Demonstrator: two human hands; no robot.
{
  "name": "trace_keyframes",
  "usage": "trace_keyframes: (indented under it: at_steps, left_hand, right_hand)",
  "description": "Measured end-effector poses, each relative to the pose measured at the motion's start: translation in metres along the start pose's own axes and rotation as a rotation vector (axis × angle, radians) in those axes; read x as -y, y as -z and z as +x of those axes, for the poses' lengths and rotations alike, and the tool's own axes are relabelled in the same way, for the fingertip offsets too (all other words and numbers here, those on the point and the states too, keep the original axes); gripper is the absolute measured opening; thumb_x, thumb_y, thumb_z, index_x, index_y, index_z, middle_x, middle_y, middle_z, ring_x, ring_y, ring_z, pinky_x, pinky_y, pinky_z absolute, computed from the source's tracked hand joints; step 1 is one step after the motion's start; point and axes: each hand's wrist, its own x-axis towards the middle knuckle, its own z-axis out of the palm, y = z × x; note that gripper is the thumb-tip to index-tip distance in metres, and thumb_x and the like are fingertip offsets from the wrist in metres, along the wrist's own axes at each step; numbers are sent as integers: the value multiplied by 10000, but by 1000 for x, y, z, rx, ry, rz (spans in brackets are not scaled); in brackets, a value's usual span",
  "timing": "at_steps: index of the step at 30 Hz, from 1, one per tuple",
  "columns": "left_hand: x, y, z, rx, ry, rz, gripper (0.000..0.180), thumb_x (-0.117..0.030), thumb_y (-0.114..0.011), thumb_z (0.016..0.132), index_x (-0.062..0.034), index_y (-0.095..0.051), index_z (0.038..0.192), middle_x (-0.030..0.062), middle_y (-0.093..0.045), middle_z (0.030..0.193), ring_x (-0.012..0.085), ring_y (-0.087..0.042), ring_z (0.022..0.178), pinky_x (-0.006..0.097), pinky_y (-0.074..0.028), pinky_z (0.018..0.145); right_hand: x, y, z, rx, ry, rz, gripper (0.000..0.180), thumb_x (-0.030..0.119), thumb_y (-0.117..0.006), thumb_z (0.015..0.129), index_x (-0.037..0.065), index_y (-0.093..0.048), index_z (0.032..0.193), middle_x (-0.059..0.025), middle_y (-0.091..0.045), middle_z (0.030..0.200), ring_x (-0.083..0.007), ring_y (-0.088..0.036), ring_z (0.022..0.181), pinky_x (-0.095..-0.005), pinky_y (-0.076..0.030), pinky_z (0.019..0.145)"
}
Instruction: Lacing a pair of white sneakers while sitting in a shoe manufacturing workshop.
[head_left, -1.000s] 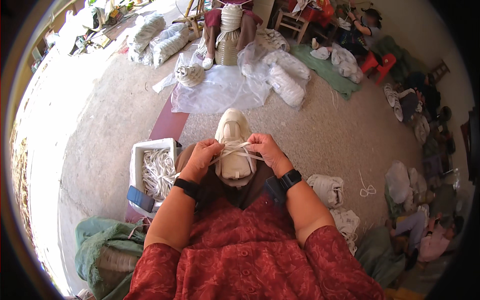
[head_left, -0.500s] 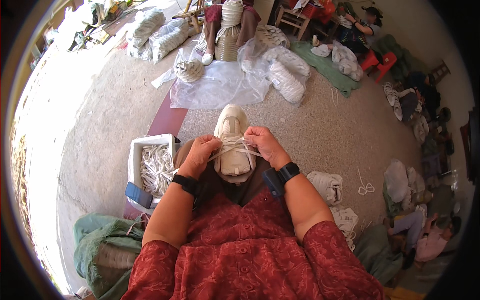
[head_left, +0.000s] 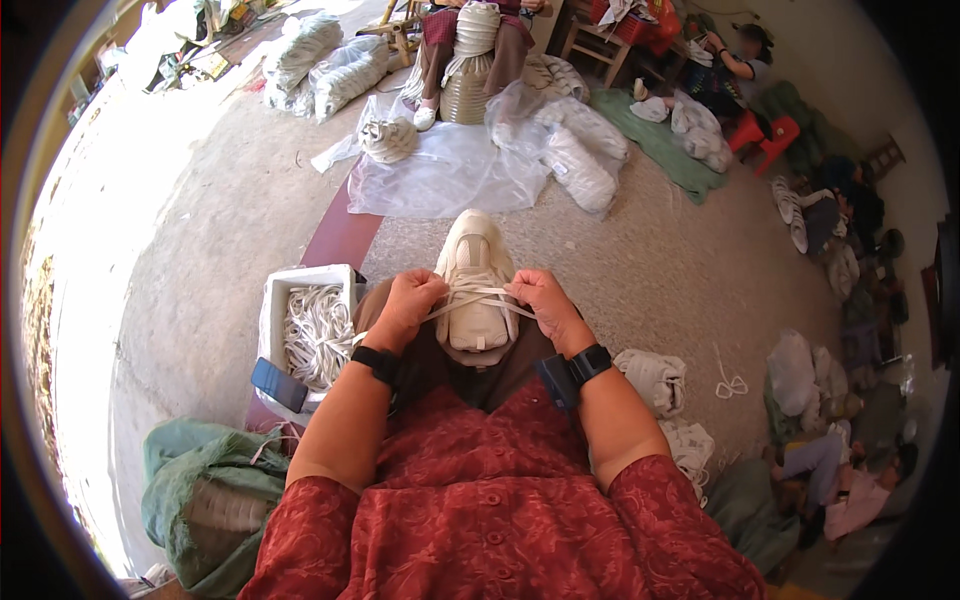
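Observation:
A cream sneaker rests on my lap, its toe pointing away from me and its tongue toward me. White shoelaces cross over its throat and run out to both sides. At the shoe's left edge, my left hand is closed in a pinch on one lace. My right hand pinches a lace on the opposite side, fingers bent together. Both hands are level with the lace crossing, and the laces stretch between them. The fingertips are partly hidden by the hands.
A white foam box of loose laces stands left of my knee, with a blue phone-like object on its edge. Green sacking lies lower left. Bundled shoe parts lie right. Ahead, a seated person works beside plastic sheeting.
My right hand has moved slightly outward to the right, and the laces are spread wider across the shoe. Both hands keep their pinch. The whole view has shifted a little.

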Motion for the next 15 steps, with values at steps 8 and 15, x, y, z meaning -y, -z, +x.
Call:
trace_keyframes:
  at_steps: [8,15]
  left_hand:
    - [7,-2,-1,-217,-467,888,225,-169,-588,743,25,-556,634,157,-597,666,323,-588,644,409,-455,604]
    - [-15,2,-36,-165,-332,937,251,-210,-648,792,6,-547,870,99,-567,653,235,-562,602,356,-444,583]
  right_hand:
    - [-7,-8,-5,-222,129,-625,151,123,-606,744,50,-565,619,13,-494,549,-116,-473,523,-289,-377,489]
    - [-9,1,-17,-294,151,-259,38,28,-577,723,42,-569,688,1,-504,554,-144,-490,480,-292,-374,443]
